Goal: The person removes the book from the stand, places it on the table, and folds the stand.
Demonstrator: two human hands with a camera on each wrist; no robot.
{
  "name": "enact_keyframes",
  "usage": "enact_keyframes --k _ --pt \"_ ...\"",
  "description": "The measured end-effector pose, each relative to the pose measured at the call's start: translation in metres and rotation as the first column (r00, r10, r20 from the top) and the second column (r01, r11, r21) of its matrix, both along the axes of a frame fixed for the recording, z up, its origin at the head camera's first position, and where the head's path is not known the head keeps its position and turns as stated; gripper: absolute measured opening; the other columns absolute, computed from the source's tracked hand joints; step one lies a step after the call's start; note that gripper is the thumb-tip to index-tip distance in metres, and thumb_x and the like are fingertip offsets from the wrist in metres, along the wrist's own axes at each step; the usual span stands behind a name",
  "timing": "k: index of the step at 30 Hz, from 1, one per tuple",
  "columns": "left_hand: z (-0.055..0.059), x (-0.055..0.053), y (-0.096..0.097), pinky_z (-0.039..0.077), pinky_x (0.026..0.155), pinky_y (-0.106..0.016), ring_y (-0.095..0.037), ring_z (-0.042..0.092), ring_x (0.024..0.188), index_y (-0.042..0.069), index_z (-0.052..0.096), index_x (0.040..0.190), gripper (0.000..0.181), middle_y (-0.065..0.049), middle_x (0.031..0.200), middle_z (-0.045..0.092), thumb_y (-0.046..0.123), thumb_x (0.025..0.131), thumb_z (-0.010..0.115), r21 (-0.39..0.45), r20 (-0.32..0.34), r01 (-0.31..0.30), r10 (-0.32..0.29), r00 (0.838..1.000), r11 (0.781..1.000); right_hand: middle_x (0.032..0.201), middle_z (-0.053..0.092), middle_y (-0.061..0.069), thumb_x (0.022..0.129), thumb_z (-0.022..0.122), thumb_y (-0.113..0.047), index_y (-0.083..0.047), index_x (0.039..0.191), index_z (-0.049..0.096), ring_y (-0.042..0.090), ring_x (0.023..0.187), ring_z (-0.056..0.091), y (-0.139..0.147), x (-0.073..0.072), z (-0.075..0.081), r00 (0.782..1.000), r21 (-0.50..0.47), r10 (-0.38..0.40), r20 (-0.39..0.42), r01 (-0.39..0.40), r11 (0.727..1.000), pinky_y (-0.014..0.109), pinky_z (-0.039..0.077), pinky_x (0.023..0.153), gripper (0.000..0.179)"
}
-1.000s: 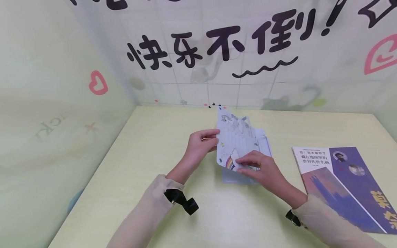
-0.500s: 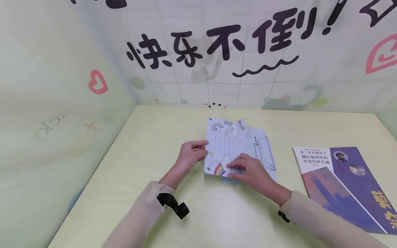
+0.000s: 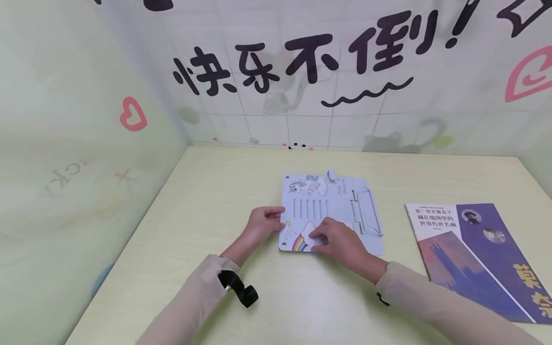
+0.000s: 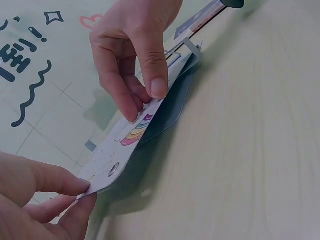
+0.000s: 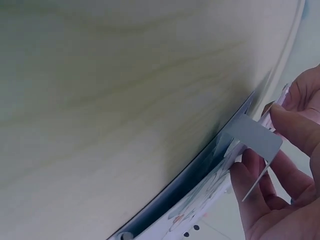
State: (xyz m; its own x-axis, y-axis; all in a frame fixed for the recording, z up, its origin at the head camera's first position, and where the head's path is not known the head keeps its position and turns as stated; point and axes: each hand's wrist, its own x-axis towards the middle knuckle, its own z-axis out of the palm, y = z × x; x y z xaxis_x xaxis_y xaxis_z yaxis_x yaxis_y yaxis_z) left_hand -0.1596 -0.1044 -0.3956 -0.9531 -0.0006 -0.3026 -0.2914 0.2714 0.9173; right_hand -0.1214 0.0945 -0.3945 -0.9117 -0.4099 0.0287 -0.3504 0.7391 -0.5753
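A white folding book stand (image 3: 340, 211) with unicorn and rainbow drawings and a row of slots lies low over the table. The left hand (image 3: 263, 223) pinches its left edge between thumb and fingers, as the left wrist view shows. At the rainbow and cloud on the near edge is the right hand (image 3: 345, 242), its bent fingers and thumb gripping the panel. A wire prop (image 3: 368, 211) lies along the stand's right part. Bent metal tabs (image 5: 255, 135) stick out beside the right fingers in the right wrist view. Behind the front panel sits a darker back plate (image 4: 170, 107).
To the right of the stand, a purple and white book (image 3: 474, 258) lies on the pale wooden table (image 3: 207, 201). Printed cloth walls (image 3: 258, 124) rise behind and at the sides of the table. Each wrist carries a black camera strap.
The stand's printed panel, tilted up at first, has come down nearly flat and shifted left toward the person. Both hands moved with it and kept their hold.
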Motion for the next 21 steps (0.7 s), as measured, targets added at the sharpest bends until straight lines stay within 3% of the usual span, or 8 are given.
enact_keyframes --k 12,17,21 --pt "-0.008 -0.004 -0.003 0.053 0.075 -0.026 -0.024 0.058 0.093 -0.006 0.059 0.114 0.042 -0.017 0.103 0.059 -0.015 0.073 0.064 -0.04 -0.01 0.049 -0.05 0.999 0.998 0.08 0.054 -0.004 0.067 0.081 -0.014 -0.009 0.091 0.072 0.008 0.069 0.049 -0.005 0.001 0.0 1.0 0.061 -0.002 -0.019 0.003 0.998 0.023 0.044 0.063 0.025" --pt "-0.01 -0.005 -0.003 0.053 0.073 -0.026 -0.024 0.058 0.093 -0.005 0.059 0.115 0.044 -0.016 0.103 0.059 -0.015 0.073 0.064 -0.005 0.008 0.046 -0.046 0.999 0.999 0.083 0.058 -0.002 0.069 0.079 -0.013 -0.005 0.093 0.071 0.01 0.072 0.052 0.0 -0.002 0.002 0.999 0.002 0.037 0.002 -0.037 0.999 0.023 0.046 0.065 0.026" --pt "-0.012 -0.005 -0.003 0.054 0.072 -0.028 -0.025 0.057 0.093 -0.006 0.058 0.116 0.045 -0.018 0.105 0.059 -0.016 0.073 0.063 0.039 0.014 0.039 -0.04 0.999 0.998 0.089 0.064 0.001 0.072 0.077 -0.011 -0.003 0.096 0.07 0.013 0.079 0.057 0.01 -0.005 0.007 0.997 -0.076 0.038 0.072 -0.032 0.997 0.026 0.049 0.071 0.026"
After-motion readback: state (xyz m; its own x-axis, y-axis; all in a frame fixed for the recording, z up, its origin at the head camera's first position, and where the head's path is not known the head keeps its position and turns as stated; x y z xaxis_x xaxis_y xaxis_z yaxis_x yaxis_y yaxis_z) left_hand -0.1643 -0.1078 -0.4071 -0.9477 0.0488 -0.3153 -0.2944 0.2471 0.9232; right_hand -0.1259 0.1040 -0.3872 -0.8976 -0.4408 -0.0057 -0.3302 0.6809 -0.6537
